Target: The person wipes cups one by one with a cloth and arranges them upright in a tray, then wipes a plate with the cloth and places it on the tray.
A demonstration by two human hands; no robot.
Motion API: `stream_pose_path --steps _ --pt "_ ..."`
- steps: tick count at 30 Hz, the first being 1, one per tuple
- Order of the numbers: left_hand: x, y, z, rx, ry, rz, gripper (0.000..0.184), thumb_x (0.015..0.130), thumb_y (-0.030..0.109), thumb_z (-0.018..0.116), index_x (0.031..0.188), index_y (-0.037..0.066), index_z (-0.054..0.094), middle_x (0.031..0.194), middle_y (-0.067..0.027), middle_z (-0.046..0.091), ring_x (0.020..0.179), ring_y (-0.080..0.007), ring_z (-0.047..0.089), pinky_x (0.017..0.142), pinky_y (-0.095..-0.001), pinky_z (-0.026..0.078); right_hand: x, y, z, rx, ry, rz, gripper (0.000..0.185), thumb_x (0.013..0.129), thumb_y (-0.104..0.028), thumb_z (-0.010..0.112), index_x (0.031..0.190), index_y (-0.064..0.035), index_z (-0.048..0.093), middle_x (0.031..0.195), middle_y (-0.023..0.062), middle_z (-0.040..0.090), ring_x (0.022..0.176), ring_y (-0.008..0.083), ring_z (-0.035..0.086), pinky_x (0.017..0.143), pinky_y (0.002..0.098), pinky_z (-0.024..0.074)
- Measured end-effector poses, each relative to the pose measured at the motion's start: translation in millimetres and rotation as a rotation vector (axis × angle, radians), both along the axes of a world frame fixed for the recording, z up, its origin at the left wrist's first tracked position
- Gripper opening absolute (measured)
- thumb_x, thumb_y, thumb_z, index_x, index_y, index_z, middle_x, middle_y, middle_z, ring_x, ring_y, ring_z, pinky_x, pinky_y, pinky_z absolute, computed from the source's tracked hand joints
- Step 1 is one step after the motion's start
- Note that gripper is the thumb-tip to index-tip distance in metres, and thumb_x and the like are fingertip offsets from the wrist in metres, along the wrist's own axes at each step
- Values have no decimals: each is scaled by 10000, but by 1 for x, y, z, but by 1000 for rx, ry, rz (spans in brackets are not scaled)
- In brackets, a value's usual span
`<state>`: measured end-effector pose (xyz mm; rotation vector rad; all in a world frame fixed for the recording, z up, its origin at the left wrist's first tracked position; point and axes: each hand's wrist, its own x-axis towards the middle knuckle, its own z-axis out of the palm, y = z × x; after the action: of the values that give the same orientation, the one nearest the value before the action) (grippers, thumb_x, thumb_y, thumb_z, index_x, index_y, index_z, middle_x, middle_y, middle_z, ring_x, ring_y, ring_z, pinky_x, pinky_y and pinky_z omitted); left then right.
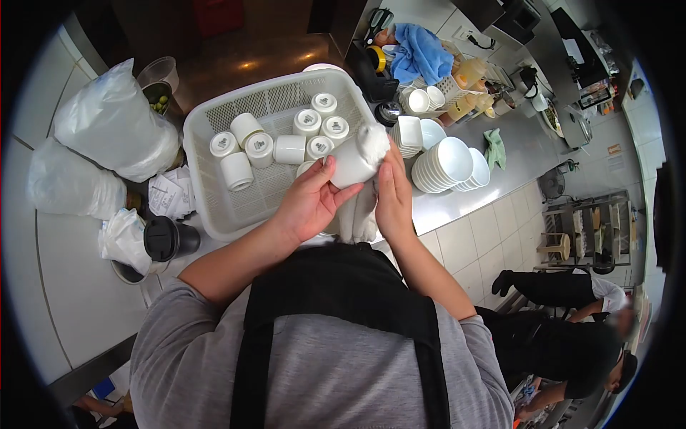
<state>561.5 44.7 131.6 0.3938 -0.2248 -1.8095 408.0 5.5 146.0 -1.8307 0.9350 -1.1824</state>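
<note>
My left hand (307,202) is closed around a white cup (348,166), fingers and thumb along its side. A white cloth (372,143) bunches over the far end of the cup and hangs down between my hands. My right hand (394,191) presses the cloth against the cup, its fingers close together and partly hidden. Just beyond my hands stands a white perforated plastic basket (209,204). Several white cups (259,149) lie in it, many upside down with dark marks on their bases, others on their sides.
Stacked white bowls (444,164) and a green cloth (494,150) sit on the metal counter at right. A blue cloth (421,53) lies behind. Plastic bags (114,125) and a black-lidded cup (170,238) are at left. Two people (557,343) stand at lower right.
</note>
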Motion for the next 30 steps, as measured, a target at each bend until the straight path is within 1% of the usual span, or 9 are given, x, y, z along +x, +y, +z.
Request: stream_pose_path --steps 2,11,15,17,19,22,25,27,30 --pt "-2 0 -2 1 46 16 298 998 205 432 1243 40 472 1218 -81 557 1132 -191 558 977 -360 488 3 10 1 -400 208 -93 355 888 -123 546 1192 58 524 1324 242 424 1265 437 388 1055 455 311" --pt "2 10 1 -44 3 -100 309 994 180 428 1288 94 468 1239 -66 545 1108 -168 560 926 -343 488 -3 0 33 -858 608 71 331 746 -163 679 1057 -63 625 1153 187 542 1135 411 494 914 501 405" --pt "-7 20 19 -16 -119 10 291 975 174 475 1249 77 501 1187 -64 576 1054 -160 586 843 -342 518 5 -5 20 -348 232 -11 349 907 -253 566 1220 -99 548 1124 155 586 1102 339 538 911 424 439" --pt "2 25 8 -356 -1027 -86 283 954 200 530 1192 46 528 1133 -64 597 1048 -156 577 844 -390 498 5 10 16 895 -473 165 459 976 -412 432 1252 -51 497 1127 132 595 1052 276 588 863 396 490" --pt "8 31 6 -296 -1181 -98 287 910 222 594 1106 15 559 1029 -92 623 962 -222 605 780 -404 500 15 23 28 1088 -386 -11 612 973 -548 321 1217 -13 490 1088 105 606 877 187 620 668 333 533" --pt "33 47 -18 -932 -1906 394 203 824 209 635 871 36 540 845 -122 562 830 -318 577 652 -386 488 -11 16 -2 1176 -137 317 519 976 -475 413 1199 -20 528 1108 101 601 821 147 609 640 323 519" --pt "66 76 -19 -1002 -1899 127 208 831 233 621 884 48 543 883 -110 568 837 -295 584 678 -394 492 -17 10 -5 702 392 254 390 898 -378 607 1154 -84 601 1081 83 609 781 170 615 643 336 514" --pt "72 96 -24 -996 -1796 7 183 851 237 594 885 66 542 882 -86 571 848 -279 579 684 -395 494 -20 -2 -5 -433 803 125 410 748 -289 750 1117 -140 652 978 67 605 741 228 629 636 352 516" --pt "73 116 -36 -973 -1812 -98 125 844 199 591 893 90 553 892 -38 578 909 -241 567 683 -369 496 -31 -27 -30 -482 915 156 469 674 -361 738 1103 -189 661 949 46 600 708 250 622 632 355 510"
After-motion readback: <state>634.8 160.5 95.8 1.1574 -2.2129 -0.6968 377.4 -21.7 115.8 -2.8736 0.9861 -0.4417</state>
